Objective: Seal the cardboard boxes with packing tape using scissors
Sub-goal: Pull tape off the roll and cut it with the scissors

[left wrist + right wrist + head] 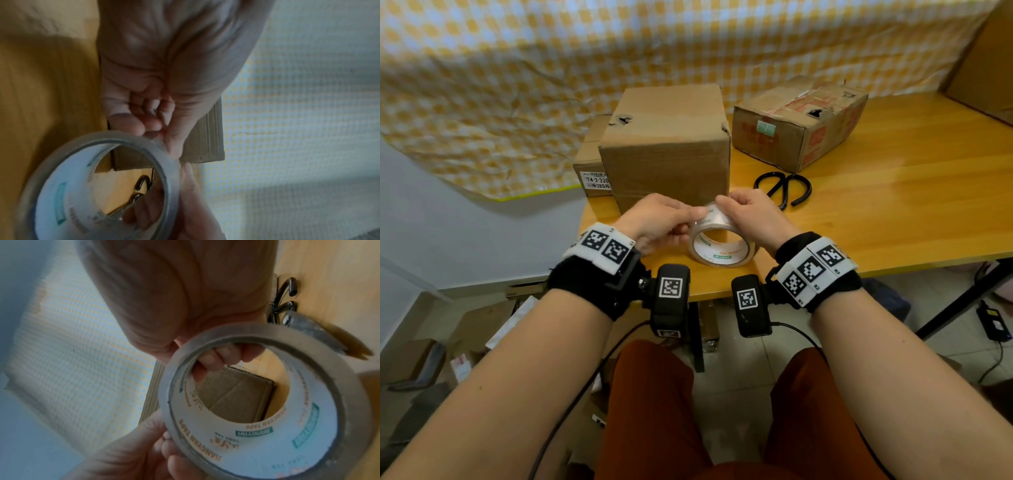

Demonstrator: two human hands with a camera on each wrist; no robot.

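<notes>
Clear tape roll hangs over the table's near edge, gripped by both hands: left hand pinching its rim, right hand apparently picking for the loose end. Scissors wait at two o'clock, plain box at twelve.

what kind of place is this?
Likely a makeshift home or small-shop packing corner: worn cardboard boxes on a wooden table, a checkered cloth hung as backdrop, more cartons on the tiled floor.

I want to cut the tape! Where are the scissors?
In the head view, the scissors lie on the table, just beyond the right hand, in front of the printed box.
</notes>
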